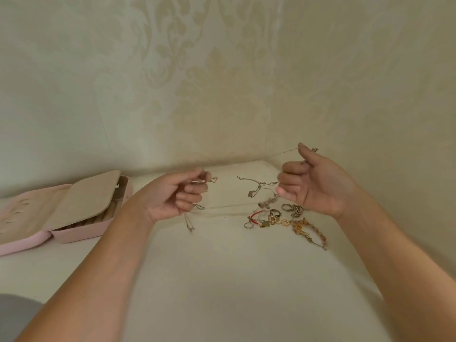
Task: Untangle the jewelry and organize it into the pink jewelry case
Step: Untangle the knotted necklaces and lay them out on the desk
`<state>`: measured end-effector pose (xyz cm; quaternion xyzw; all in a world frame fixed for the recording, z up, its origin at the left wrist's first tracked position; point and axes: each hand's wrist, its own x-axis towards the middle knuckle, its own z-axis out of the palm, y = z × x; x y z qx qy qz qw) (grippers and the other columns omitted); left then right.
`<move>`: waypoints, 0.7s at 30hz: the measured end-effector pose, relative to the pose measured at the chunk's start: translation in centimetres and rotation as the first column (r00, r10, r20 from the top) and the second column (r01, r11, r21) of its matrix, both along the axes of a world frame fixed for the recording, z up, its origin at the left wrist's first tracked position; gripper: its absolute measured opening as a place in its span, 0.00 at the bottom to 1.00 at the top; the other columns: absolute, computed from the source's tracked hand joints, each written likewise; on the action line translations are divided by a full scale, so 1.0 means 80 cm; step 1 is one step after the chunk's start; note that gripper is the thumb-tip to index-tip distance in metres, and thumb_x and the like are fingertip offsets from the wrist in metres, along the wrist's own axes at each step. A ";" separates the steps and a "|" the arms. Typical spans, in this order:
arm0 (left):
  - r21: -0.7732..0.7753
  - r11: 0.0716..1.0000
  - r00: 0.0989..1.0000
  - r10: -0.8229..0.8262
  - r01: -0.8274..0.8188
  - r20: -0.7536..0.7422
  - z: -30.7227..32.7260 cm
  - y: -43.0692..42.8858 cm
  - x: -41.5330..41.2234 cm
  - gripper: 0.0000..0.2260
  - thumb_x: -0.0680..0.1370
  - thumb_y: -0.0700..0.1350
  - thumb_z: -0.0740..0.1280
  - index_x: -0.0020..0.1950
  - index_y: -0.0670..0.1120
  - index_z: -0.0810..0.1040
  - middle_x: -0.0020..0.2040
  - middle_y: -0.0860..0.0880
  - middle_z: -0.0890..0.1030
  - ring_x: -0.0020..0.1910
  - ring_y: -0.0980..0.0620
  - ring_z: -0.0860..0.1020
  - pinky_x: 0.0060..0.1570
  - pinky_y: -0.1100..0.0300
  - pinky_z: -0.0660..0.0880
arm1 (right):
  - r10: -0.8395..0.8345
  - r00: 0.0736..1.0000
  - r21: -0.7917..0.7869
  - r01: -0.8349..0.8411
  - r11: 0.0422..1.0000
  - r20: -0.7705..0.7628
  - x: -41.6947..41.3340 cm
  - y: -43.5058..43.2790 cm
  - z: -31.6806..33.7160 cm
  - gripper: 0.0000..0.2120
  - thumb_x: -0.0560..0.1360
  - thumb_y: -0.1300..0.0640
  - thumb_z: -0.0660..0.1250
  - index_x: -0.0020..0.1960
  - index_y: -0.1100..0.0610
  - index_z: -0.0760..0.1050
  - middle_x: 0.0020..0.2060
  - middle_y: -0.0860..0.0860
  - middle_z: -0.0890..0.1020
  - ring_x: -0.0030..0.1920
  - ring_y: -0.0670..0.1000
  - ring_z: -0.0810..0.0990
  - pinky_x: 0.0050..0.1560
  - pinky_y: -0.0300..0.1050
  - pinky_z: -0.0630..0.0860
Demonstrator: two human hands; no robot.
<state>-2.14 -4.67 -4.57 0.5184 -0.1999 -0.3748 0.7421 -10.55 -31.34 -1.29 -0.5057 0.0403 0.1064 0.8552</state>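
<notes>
My left hand point(180, 193) is raised over the white surface and pinches the end of a thin gold chain point(212, 180); another chain end dangles below it. My right hand point(313, 180) is raised at the right and pinches a fine chain between thumb and forefinger, its end sticking out by the thumb tip. A silver necklace point(257, 187) lies between the hands, touching the right fingers. A pile of rings, a red cord and beaded bracelets point(283, 219) lies under the right hand. The pink jewelry case point(66, 235) lies open at the left.
Patterned wallpaper walls point(222, 82) meet in a corner just behind the jewelry. The white surface point(234, 280) stretches toward me between my forearms. A grey shape point(14, 314) shows at the bottom left.
</notes>
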 end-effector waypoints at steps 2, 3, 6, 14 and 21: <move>0.111 0.990 0.988 -0.100 0.087 0.120 -0.001 0.001 -0.003 0.17 0.59 0.55 0.82 0.35 0.48 0.80 0.27 0.53 0.68 0.22 0.59 0.67 0.23 0.66 0.72 | 0.094 0.995 -0.185 -0.089 0.979 0.020 -0.006 0.011 0.003 0.27 0.80 0.39 0.48 0.28 0.52 0.57 0.23 0.50 0.60 0.23 0.48 0.60 0.24 0.40 0.70; 0.150 0.979 0.972 -0.165 0.140 0.168 -0.002 0.001 -0.004 0.16 0.61 0.58 0.80 0.35 0.48 0.80 0.28 0.53 0.71 0.23 0.58 0.70 0.29 0.63 0.76 | 0.135 0.990 -0.277 -0.121 0.953 0.032 -0.009 0.016 0.004 0.26 0.81 0.40 0.48 0.28 0.52 0.57 0.24 0.50 0.60 0.24 0.48 0.59 0.22 0.39 0.67; 0.242 0.921 0.902 -0.362 0.306 0.237 0.000 -0.003 -0.007 0.16 0.67 0.60 0.75 0.43 0.48 0.84 0.32 0.52 0.77 0.31 0.54 0.78 0.47 0.56 0.79 | 0.222 0.974 -0.462 -0.175 0.869 0.049 -0.018 0.034 0.004 0.20 0.82 0.49 0.52 0.32 0.54 0.59 0.26 0.51 0.61 0.27 0.48 0.56 0.23 0.37 0.58; 0.126 0.990 0.992 0.048 -0.062 0.114 0.011 -0.028 -0.017 0.08 0.75 0.49 0.66 0.37 0.48 0.78 0.27 0.56 0.56 0.25 0.60 0.53 0.17 0.73 0.53 | 0.334 0.939 -0.718 -0.174 0.673 0.086 -0.015 0.040 -0.013 0.13 0.79 0.59 0.62 0.36 0.58 0.70 0.31 0.52 0.73 0.29 0.47 0.66 0.29 0.37 0.68; -0.437 0.899 0.960 -0.112 -0.013 -0.257 0.014 0.023 0.009 0.12 0.81 0.38 0.54 0.47 0.37 0.77 0.34 0.46 0.67 0.32 0.54 0.63 0.30 0.61 0.66 | 0.490 0.869 -0.412 -0.423 0.807 0.067 0.007 0.013 -0.035 0.06 0.73 0.59 0.68 0.44 0.60 0.72 0.47 0.57 0.82 0.50 0.54 0.81 0.57 0.54 0.77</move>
